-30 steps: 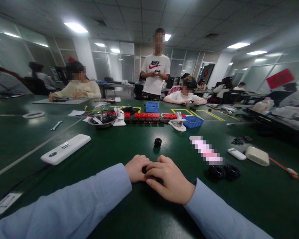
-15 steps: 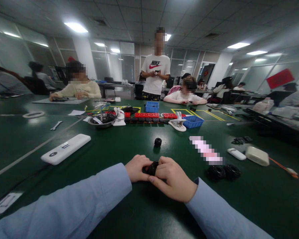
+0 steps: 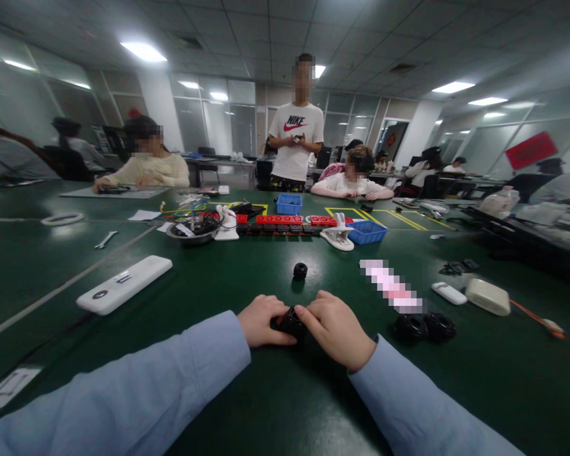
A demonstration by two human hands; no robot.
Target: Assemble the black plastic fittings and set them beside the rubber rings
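Note:
A black ring-shaped part (image 3: 293, 323), like a small tyre, is between my hands above the green table (image 3: 209, 272). My left hand (image 3: 265, 322) is closed round its left side, thumb below and fingers behind. My right hand (image 3: 335, 326) presses its thumb on the part's upper right edge, with the other fingers curled behind. A similar black part (image 3: 300, 271) stands on the table just beyond my hands. Two more black tyre-like parts, one (image 3: 411, 327) beside the other (image 3: 441, 326), lie to the right of my right hand.
On the left lie a long white device (image 3: 126, 285) and a wrench (image 3: 106, 240). Farther back are a metal bowl (image 3: 192, 238), red blocks (image 3: 279, 220), a white clamp (image 3: 338, 235) and blue trays (image 3: 368, 232). A beige box (image 3: 487, 297) lies right. People sit and stand beyond.
My right hand has turned, and its thumb has moved up from below the black part onto its upper edge. More of the part shows. My left hand has hardly moved.

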